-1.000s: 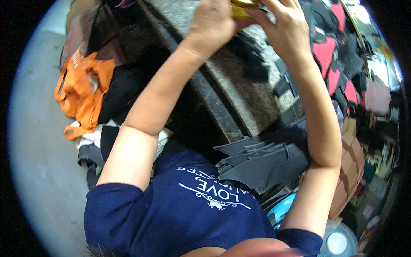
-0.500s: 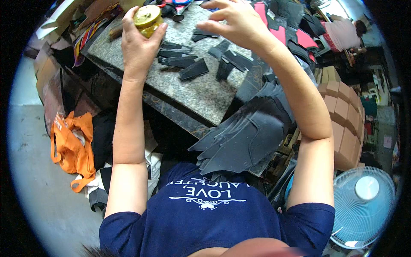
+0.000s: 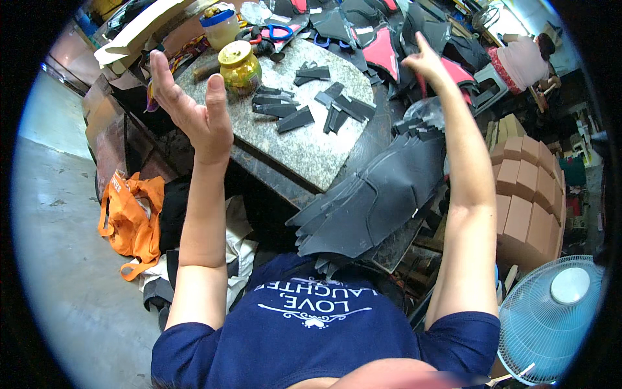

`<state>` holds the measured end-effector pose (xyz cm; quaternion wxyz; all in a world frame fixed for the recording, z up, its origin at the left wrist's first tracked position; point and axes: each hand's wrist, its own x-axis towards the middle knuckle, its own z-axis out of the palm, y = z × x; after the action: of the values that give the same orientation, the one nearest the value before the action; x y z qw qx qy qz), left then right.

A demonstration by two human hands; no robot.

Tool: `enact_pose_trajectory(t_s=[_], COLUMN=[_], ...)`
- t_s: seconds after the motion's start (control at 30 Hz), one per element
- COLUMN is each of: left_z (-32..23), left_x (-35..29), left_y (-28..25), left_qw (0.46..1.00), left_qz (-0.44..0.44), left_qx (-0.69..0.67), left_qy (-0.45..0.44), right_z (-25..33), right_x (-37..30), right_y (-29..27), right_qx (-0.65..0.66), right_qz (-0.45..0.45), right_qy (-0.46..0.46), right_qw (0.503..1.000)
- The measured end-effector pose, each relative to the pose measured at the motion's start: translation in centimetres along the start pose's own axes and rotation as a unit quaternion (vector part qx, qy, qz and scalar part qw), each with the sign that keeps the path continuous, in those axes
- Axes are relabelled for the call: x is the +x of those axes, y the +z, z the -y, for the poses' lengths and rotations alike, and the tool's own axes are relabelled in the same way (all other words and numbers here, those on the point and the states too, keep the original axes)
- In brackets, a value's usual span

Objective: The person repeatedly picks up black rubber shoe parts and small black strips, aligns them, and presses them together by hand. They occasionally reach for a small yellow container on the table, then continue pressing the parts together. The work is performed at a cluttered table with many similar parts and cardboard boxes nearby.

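Note:
My left hand [image 3: 194, 113] is open and empty, thumb and fingers apart, just left of a glass jar with a yellow-green lid [image 3: 238, 71]. The jar stands upright on a speckled stone slab [image 3: 304, 155]. Several small black strips [image 3: 295, 120] lie in loose groups on that slab. At the far right, my right hand [image 3: 429, 65] hovers by black-and-pink cut pieces [image 3: 381, 55]. Its index finger and thumb are stretched apart; the other fingers are mostly hidden. A stack of large dark grey cut sheets [image 3: 372, 201] lies between my arms, close to my body.
Behind the jar are a blue-rimmed tub [image 3: 218, 29] and blue-handled scissors [image 3: 280, 31]. An orange bag [image 3: 133, 217] lies at left. Tan stacked blocks [image 3: 528, 194] and a blue fan [image 3: 551, 318] stand at right. Another person [image 3: 518, 61] sits at the far right.
My left hand has let go of the jar, which now stands on the slab, and has moved left. My right hand has moved right, away from the slab to the black-and-pink pieces.

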<state>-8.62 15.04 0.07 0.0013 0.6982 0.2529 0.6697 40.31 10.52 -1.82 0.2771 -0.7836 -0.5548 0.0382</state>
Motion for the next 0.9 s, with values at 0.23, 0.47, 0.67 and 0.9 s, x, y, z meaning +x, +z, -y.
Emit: enact_pose_trajectory(t_s=[0.23, 0.47, 0.67, 0.9], left_z=[-12.1, -14.4, -11.9, -10.4], left_x=[-1.5, -2.6, -4.3, -6.9], left_y=[-0.3, 0.8, -0.9, -2.0], left_qw=[0.938, 0.649, 0.526, 0.331], left_qz=[0.26, 0.287, 0.314, 0.22], left_qx=[-0.228, -0.606, -0.62, -0.698], left_qy=[0.024, -0.361, -0.49, -0.595], right_z=[2.4, 19.2, 25.7, 25.3], right_x=[-1.4, -21.5, -32.7, -34.4], right_y=[-9.4, -13.9, -8.9, -6.8], right_qx=[0.115, 0.272, -0.072, -0.158], right_qz=[-0.324, -0.213, -0.027, -0.005], right_qy=[-0.074, -0.159, -0.272, -0.277], right_qw=[0.936, 0.925, 0.959, 0.948])
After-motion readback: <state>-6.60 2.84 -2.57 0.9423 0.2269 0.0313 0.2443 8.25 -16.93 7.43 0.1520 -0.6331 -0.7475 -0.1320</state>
